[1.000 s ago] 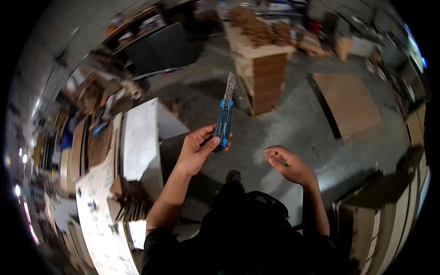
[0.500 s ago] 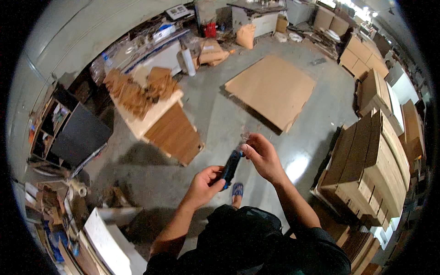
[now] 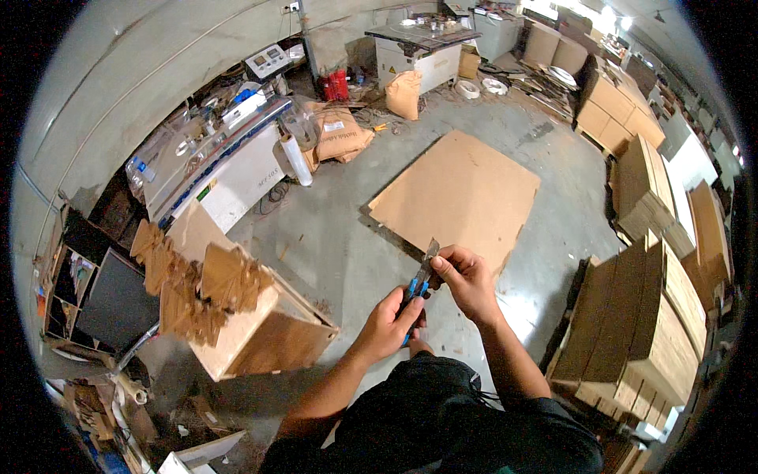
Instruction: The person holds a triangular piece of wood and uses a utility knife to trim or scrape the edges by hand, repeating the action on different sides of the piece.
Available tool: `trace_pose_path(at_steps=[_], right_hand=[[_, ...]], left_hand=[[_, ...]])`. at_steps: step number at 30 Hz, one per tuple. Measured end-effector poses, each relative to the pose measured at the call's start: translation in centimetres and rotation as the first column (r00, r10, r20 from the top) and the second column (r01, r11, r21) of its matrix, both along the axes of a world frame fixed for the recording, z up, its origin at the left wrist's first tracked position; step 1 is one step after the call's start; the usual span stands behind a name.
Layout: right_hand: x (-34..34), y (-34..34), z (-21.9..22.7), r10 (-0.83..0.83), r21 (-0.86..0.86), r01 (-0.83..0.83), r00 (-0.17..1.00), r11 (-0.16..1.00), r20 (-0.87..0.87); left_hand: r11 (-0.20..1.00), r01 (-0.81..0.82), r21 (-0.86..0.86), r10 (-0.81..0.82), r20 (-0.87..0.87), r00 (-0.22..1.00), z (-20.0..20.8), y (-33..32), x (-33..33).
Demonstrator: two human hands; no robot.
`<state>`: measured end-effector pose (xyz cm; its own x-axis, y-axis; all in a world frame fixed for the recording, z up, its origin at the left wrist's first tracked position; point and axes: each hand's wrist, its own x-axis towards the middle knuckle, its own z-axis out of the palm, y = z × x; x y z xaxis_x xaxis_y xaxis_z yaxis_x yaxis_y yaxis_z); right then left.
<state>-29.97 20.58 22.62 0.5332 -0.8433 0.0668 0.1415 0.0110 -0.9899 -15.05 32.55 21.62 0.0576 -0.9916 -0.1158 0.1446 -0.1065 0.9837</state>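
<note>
My left hand is closed round the handle of a utility knife with blue and black parts. The knife stands tilted in front of my body, its grey blade pointing up and away. Thumb and fingers of my right hand pinch the side of the blade, just above the handle. Beyond both hands, a large flat brown cardboard sheet lies over a stack or support close to the floor. The tips of the right fingers hide part of the blade.
At left, a wooden box carries brown zigzag-edged pieces. A machine bench and a white plastic-wrap roll stand behind it. Stacked cardboard and boards line the right. Paper sacks lie farther back.
The view has shifted, and the scene looks sharper. My hands have come closer together on the knife, whose blade now shows plainly. The right fingers have moved onto the blade's side.
</note>
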Motion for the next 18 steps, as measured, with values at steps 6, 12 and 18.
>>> trace_pose_path(at_steps=[6, 12, 18], right_hand=[[9.9, -12.9, -0.1, 0.079, 0.09, -0.076, 0.996, 0.993, -0.031], [20.4, -22.7, 2.0, 0.178, 0.031, -0.181, 0.98, 0.983, 0.094], [32.8, -29.0, 1.8, 0.343, 0.137, -0.366, 0.925, 0.921, 0.162]], left_hand=[[0.984, -0.164, 0.067, 0.169, -0.07, 0.983, -0.4, -10.8, 7.3], [0.943, -0.332, -0.001, 0.331, -0.091, 0.939, 1.8, -19.4, 14.8], [0.856, -0.506, -0.108, 0.506, -0.03, 0.862, 0.3, -25.2, 24.5]])
